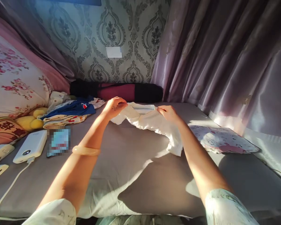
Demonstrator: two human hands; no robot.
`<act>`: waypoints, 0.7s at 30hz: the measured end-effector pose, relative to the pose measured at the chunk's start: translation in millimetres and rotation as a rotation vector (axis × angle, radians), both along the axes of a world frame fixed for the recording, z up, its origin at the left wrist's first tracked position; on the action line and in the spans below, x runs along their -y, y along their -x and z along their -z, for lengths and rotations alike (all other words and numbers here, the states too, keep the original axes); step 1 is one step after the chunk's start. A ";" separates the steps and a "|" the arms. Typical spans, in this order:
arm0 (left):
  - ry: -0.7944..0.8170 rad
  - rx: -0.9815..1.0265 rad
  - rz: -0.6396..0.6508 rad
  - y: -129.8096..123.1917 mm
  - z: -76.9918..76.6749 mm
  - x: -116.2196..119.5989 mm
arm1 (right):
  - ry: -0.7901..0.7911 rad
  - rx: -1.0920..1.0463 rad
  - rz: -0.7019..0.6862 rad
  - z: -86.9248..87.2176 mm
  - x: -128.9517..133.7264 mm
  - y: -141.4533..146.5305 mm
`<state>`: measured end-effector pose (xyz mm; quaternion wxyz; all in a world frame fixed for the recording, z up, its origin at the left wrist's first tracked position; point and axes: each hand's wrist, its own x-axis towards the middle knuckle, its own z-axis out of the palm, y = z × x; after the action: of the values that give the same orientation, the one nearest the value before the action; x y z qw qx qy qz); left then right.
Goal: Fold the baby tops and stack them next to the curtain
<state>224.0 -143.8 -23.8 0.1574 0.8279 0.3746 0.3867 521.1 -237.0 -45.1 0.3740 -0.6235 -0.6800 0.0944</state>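
A small white garment (150,120) with a round neckline is stretched between my hands over the grey bed sheet (131,150). Pinched in my left hand (114,106) is the garment's left shoulder area. My right hand (168,113) grips the opposite shoulder beside the neckline, fingers closed. One sleeve hangs down near my right forearm, the other lies by my left wrist. Part of the garment's lower side is folded or bunched, so its full shape is hidden.
Folded clothes (70,109), a white power bank (31,147) with a cable and a blurred packet (59,141) lie left. A patterned folded cloth (224,139) is right. A black and maroon roll (117,91) rests against the wall.
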 end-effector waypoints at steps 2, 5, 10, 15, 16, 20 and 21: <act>-0.022 -0.009 0.026 7.7 -16.1 6.7 | -0.009 -0.016 -0.048 -13.1 4.2 0.1; -0.034 -0.032 0.046 17.9 -37.2 14.4 | -0.040 -0.024 -0.102 -34.9 11.9 0.2; -0.009 -0.077 0.031 28.4 -59.6 12.8 | -0.042 0.093 -0.080 -67.1 23.0 1.8; -0.070 -0.162 0.040 30.0 -75.1 8.4 | -0.123 0.202 0.021 -85.3 21.7 3.7; -0.132 -0.116 0.013 29.2 -78.4 10.2 | -0.194 0.214 0.039 -88.2 20.0 4.4; -0.435 0.171 -0.216 22.3 -88.4 19.9 | -0.593 0.245 0.140 -96.4 9.2 10.4; -0.467 0.193 -0.251 19.9 -89.2 20.2 | -0.645 0.261 0.174 -96.9 5.7 12.8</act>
<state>204.2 -164.0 65.5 -0.0516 0.7481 0.3584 0.5561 508.3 -242.7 51.8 0.4682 -0.5356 -0.6614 -0.2378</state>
